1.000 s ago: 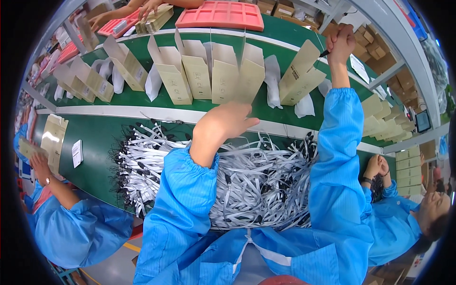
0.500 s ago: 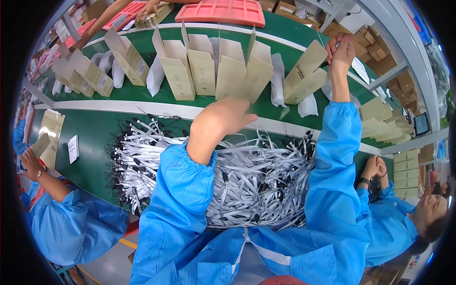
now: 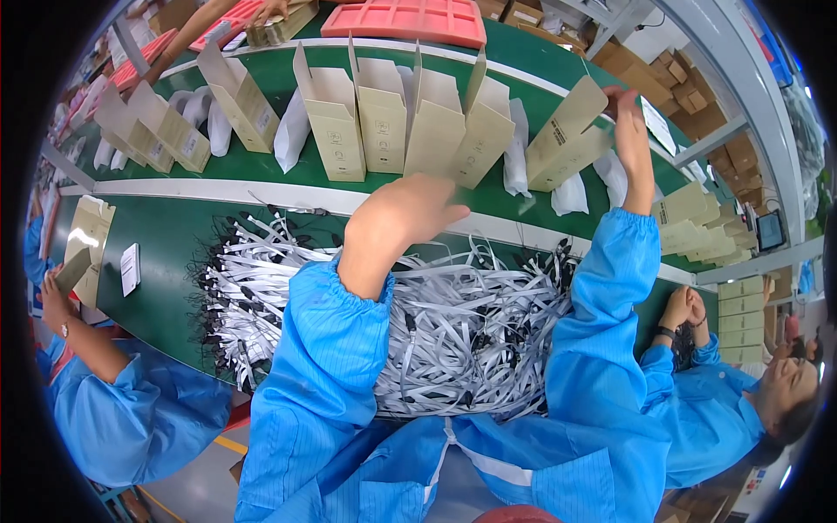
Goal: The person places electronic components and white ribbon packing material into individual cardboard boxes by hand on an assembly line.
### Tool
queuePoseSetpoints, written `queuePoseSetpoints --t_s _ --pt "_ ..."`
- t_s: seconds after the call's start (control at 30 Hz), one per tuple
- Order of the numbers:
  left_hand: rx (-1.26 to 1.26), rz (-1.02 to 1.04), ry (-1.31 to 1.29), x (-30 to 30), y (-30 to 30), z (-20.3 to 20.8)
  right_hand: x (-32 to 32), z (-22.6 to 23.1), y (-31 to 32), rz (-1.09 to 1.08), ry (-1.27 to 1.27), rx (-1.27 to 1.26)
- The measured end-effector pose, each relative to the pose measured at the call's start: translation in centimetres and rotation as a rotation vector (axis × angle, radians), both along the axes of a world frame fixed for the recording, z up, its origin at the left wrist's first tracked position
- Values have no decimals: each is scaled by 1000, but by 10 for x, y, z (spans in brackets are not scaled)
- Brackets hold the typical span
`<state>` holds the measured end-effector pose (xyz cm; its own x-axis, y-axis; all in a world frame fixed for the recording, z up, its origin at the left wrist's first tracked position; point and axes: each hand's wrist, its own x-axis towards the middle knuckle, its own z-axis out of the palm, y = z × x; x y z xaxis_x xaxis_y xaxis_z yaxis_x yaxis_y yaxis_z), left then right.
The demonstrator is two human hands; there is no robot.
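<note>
My left hand (image 3: pixel 403 209) hovers above a heap of white flat straps (image 3: pixel 471 336) with black ends, just in front of a row of open cream boxes (image 3: pixel 381 131). Its thumb sticks out to the right; the other fingers are blurred and partly hidden, so any held item cannot be made out. Stretched farther out, my right hand (image 3: pixel 629 118) is at the raised flap of another open cream box (image 3: pixel 567 144). Its bent fingers are partly behind that flap, and their grip is hidden. White-wrapped pieces (image 3: pixel 516 152) stand between the boxes.
Pink trays (image 3: pixel 405 22) lie beyond the white rail. A co-worker at left handles a cream box (image 3: pixel 91 235) near a white card (image 3: pixel 130 270). Another co-worker's clasped hands (image 3: pixel 684 307) rest at right. A grey metal post (image 3: pixel 772 113) rises at the right.
The boxes and wrapped pieces have shifted slightly right. My right hand has dropped from above to behind the right box's flap. My left hand has barely moved.
</note>
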<state>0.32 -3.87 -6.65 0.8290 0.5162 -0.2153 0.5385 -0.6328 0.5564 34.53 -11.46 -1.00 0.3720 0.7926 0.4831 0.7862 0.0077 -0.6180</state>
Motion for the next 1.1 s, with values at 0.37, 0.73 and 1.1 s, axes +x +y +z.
queuePoseSetpoints --t_s 0.37,0.73,1.1 --pt "-3 -5 4 -3 0 4 -23 17 -25 -114 -25 -123" --pt "18 -5 -51 -2 1 -1 -14 13 -31 -360 -41 162" --pt "38 -228 -69 38 1 -47 -145 72 -119 56 -193 95"
